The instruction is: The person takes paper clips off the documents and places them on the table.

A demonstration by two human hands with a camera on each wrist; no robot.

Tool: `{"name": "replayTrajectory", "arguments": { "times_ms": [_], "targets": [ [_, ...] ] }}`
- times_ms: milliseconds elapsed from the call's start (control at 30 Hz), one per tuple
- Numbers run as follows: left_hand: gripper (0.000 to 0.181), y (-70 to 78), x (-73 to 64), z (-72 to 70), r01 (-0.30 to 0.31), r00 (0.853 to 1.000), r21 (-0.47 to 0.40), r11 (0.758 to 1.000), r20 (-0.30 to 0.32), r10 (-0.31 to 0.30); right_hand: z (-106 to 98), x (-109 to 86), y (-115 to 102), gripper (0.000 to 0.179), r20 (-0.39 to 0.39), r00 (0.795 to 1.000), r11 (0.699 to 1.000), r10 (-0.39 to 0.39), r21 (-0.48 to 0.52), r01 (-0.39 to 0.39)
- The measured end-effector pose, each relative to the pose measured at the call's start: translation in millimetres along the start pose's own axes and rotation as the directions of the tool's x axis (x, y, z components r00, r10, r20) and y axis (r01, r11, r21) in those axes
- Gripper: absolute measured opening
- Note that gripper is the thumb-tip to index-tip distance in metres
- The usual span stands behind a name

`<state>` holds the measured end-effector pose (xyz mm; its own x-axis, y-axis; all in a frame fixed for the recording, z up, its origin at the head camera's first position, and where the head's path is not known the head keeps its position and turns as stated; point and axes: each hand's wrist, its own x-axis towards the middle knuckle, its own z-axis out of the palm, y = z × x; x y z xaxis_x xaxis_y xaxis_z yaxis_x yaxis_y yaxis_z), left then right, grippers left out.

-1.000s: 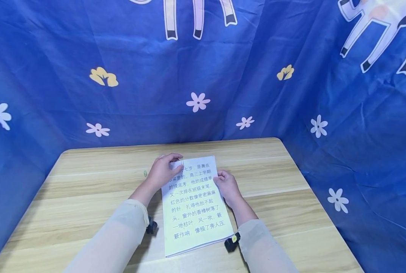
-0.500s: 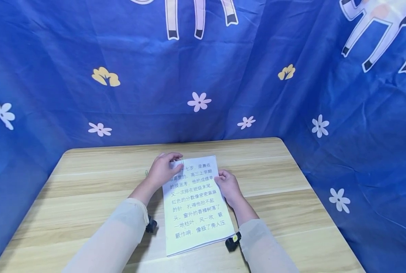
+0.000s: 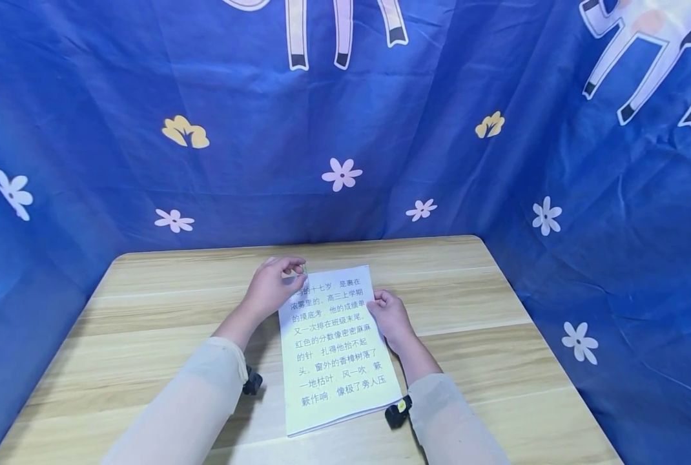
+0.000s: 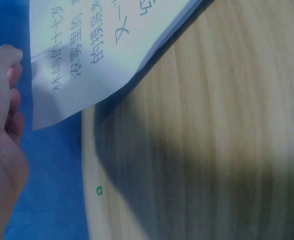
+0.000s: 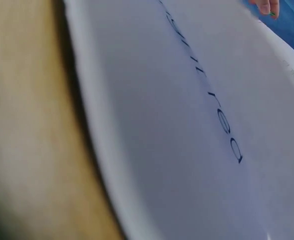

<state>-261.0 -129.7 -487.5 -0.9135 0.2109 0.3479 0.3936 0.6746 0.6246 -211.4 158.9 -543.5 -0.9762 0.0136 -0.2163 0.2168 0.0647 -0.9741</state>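
Observation:
A stack of white sheets [image 3: 330,349] printed with Chinese characters tilts up off the table in the head view. At its upper left corner my left hand [image 3: 268,288] pinches a small green paper clip [image 5: 272,14] between thumb and fingers, just off the sheets' top edge. My right hand [image 3: 391,318] grips the right edge of the stack, thumb on the front. Another green clip [image 4: 99,190] lies on the table near its far edge in the left wrist view; the left hand hides it in the head view. Sheets fill most of the right wrist view.
The light wood table [image 3: 467,361] has rounded far corners. Blue cloth [image 3: 264,142] with animals and flowers hangs behind it and along both sides. Black wrist cameras [image 3: 398,412] sit under both forearms.
The clip has come off the top edge of the sheets and is between my left fingers, which moved slightly up and left. My right hand keeps its hold.

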Motion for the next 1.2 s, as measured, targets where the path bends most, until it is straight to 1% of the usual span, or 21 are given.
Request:
{"name": "replayTrajectory", "arguments": {
  "times_ms": [133,300,400,500,600,833,1033,1200],
  "targets": [
    [0.036,-2.1,-1.9,-5.0,-0.002,1.0,0.007,1.0,-0.001,0.002,0,1.0,1,0.02,-0.004,1.0,1.0,0.001,-0.005,-0.001],
    [0.038,-5.2,-6.0,-15.7,0.005,1.0,0.028,1.0,-0.004,-0.005,0,1.8,1,0.02,-0.007,1.0,1.0,0.005,-0.01,-0.005],
    [0.037,-10.7,-8.6,-20.8,0.004,1.0,0.047,0.999,-0.022,-0.003,0,1.7,0,0.02,-0.007,1.0,1.0,0.002,-0.005,-0.002],
    [0.037,-16.4,-11.4,-24.8,0.011,0.999,0.044,0.999,-0.042,-0.009,0,1.4,-1,0.02,-0.008,1.0,1.0,-0.001,0.001,0.001],
    [0.036,-20.9,-15.0,-28.2,0.025,0.998,0.035,0.999,-0.064,-0.023,0,1.1,-1,0.019,-0.007,1.0,1.0,-0.004,0.002,0.004],
    [0.034,-30.1,-24.7,-31.4,0.029,0.995,0.03,0.999,-0.097,-0.026,0,1.2,1,0.016,-0.02,1.0,1.0,0.009,-0.014,-0.009],
    [0.035,-40.0,-31.4,-35.6,0.06,0.994,0.039,0.997,-0.096,-0.056,1,0.5,3,0.017,-0.021,1.0,1.0,-0.001,-0.016,0.001],
    [0.035,-48.8,-35.6,-41.9,0.073,0.993,0.043,0.996,-0.095,-0.069,2,0.5,2,0.018,-0.026,1.0,1.0,0.007,-0.024,-0.007]
  ]
}}
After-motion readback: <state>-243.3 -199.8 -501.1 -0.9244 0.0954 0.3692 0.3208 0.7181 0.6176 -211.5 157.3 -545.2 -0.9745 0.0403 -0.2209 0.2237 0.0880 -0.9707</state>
